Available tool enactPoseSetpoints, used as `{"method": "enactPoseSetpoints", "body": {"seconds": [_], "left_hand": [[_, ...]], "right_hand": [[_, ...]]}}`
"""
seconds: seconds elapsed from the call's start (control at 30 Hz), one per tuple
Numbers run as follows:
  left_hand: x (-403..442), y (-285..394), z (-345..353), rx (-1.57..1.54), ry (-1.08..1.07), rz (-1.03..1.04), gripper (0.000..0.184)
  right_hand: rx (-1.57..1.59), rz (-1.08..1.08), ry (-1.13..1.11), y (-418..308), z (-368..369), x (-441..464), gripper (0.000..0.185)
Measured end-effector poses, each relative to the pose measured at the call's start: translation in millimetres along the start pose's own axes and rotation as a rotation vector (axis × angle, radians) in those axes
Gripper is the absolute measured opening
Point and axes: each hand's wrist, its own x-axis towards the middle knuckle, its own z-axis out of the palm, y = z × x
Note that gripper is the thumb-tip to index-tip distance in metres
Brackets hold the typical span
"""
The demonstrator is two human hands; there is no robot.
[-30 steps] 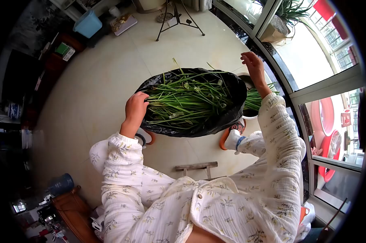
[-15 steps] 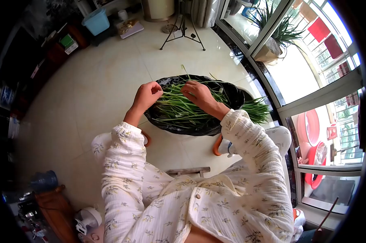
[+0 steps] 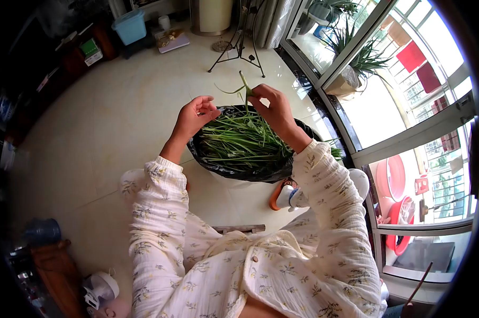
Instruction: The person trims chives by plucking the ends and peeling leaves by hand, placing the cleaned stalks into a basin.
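Over the far rim of a black plastic bag holding slender green stalks, the right hand is pinching one bent green stalk; by its left rim, the left hand is hovering relaxed, seemingly empty. A slack pinch is risking a drop outside.

You wear a crinkled, cream-white cloth top printed with grey-green and yellow leaf sprigs, with a round brown button. Your long, loose sleeves gather at the cuffs, above matching printed trousers and an orange-edged slipper.
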Motion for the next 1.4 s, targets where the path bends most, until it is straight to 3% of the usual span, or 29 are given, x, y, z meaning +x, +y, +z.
{"method": "enactPoseSetpoints", "body": {"seconds": [0.13,0.2,0.27,0.37,0.47,0.63,0.8,0.97,1.03,1.4], "left_hand": [[5.9,-9.8,1.8,0.078,0.03,0.0,0.042],[7.0,-19.8,5.1,0.149,0.041,0.003,0.035],[6.5,-25.0,10.1,0.185,0.012,0.004,0.034],[5.8,-23.8,19.2,0.223,-0.02,-0.002,0.034],[7.6,-23.5,25.0,0.198,-0.036,-0.01,0.033],[10.4,-17.5,33.0,-0.012,-0.034,-0.104,0.028],[2.8,11.1,51.4,-0.293,-0.142,-0.259,0.023],[-7.3,4.2,81.5,-0.217,-0.388,-0.361,0.025],[-7.9,-6.8,90.1,-0.184,-0.388,-0.277,0.021],[-6.3,-23.4,104.0,0.197,-0.124,-0.136,0.014]], "right_hand": [[0.233,0.082,0.185,-30.2,-71.0,32.3,0.011],[0.446,-0.02,0.267,-41.1,-105.8,44.6,0.015],[0.34,-0.092,0.343,-61.0,-145.0,50.0,0.02],[0.382,-0.16,0.367,-85.6,-195.5,49.7,0.025],[0.432,-0.178,0.227,-109.3,-220.4,35.8,0.028],[0.563,0.215,-0.042,-104.8,-178.4,-4.6,0.027],[0.707,0.653,-0.361,-27.9,-77.0,-63.0,0.021],[0.727,0.74,-0.409,28.9,-19.0,-89.7,0.02],[0.734,0.723,-0.406,34.5,-12.9,-87.3,0.02],[0.829,0.829,-0.479,53.6,-12.6,-90.8,0.022]]}}
